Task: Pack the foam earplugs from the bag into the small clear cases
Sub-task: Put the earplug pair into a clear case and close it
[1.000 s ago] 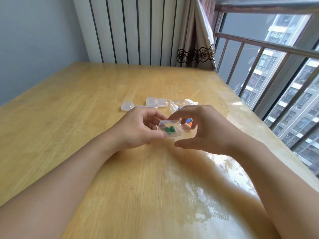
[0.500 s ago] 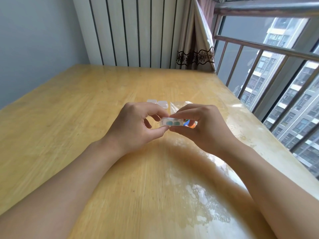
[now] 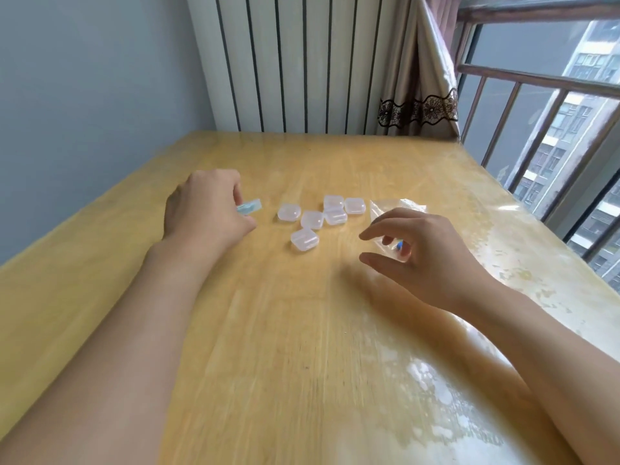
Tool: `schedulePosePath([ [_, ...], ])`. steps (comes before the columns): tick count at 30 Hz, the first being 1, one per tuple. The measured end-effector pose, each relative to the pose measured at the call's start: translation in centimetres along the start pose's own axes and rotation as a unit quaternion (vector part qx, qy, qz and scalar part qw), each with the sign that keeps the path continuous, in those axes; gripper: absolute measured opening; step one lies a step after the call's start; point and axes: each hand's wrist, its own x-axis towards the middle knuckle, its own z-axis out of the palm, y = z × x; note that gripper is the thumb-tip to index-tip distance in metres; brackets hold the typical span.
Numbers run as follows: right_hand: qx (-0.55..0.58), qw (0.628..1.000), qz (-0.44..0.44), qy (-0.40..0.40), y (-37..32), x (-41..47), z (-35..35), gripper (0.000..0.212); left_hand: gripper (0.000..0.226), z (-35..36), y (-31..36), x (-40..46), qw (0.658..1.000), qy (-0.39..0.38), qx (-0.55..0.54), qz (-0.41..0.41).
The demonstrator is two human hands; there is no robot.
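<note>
My left hand (image 3: 204, 209) is out to the left over the wooden table (image 3: 268, 330), pinching a small clear case (image 3: 250, 207) with green earplugs inside; the case looks closed and sits at or just above the tabletop. My right hand (image 3: 412, 253) hovers open, fingers spread, over the clear plastic bag (image 3: 396, 209), where a blue earplug (image 3: 399, 245) shows between my fingers. Several empty clear cases (image 3: 312, 219) lie clustered between my hands. The rest of the bag's contents is hidden by my right hand.
A white radiator (image 3: 302, 62) stands behind the table's far edge, with a curtain (image 3: 422, 95) beside it. A window with a metal railing (image 3: 536, 95) runs along the right side. A grey wall is on the left.
The case with the green earplugs was closed between both hands. My left hand then carried it out to the left, and my right hand let go and moved toward the bag.
</note>
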Motion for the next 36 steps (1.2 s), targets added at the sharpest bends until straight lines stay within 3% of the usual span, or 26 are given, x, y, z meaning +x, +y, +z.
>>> schedulePosePath([
  [6, -0.014, 1.000, 0.015, -0.011, 0.0, 0.0, -0.4, 0.022, 0.018, 1.9, -1.5, 0.5, 0.986, -0.138, 0.056, -0.076],
  [11, -0.036, 0.998, 0.045, 0.030, 0.0, 0.1, -1.4, 0.020, 0.035, 1.6, 1.2, -0.5, 0.991, -0.069, -0.096, 0.061],
  [14, -0.025, 0.991, 0.096, 0.088, -0.1, 0.3, -3.2, 0.018, 0.057, 2.9, 3.2, -2.0, 0.977, -0.161, -0.073, 0.120],
  [17, -0.032, 0.992, 0.121, 0.018, 0.0, 0.2, -4.9, 0.014, 0.037, 4.4, 3.2, -2.3, 0.972, -0.181, -0.032, 0.150],
  [20, -0.053, 0.991, 0.119, -0.034, 0.3, -0.1, -5.3, 0.014, 0.021, 4.5, 3.5, -2.3, 0.961, -0.190, -0.122, 0.161],
  [23, -0.085, 0.990, 0.104, -0.034, 0.6, -0.3, -5.2, 0.016, 0.018, 4.7, 5.4, -3.7, 0.921, -0.226, -0.283, 0.145],
  [26, -0.015, 0.995, 0.089, -0.044, 0.2, -0.1, -5.2, 0.020, 0.022, 4.6, 7.5, -5.2, 0.821, -0.314, -0.469, 0.086],
  [28, 0.056, 0.993, 0.079, -0.069, 0.0, -0.1, -5.1, 0.021, 0.038, 4.6, 8.4, -5.8, 0.766, -0.353, -0.533, 0.061],
  [31, 0.097, 0.989, 0.089, -0.062, -0.2, -0.1, -4.3, 0.018, 0.048, 5.0, 8.7, -6.2, 0.748, -0.353, -0.560, 0.036],
  [36, 0.113, 0.989, 0.094, -0.016, -0.4, -0.3, -3.2, 0.009, 0.025, 5.1, 8.6, -6.3, 0.754, -0.305, -0.582, 0.019],
])
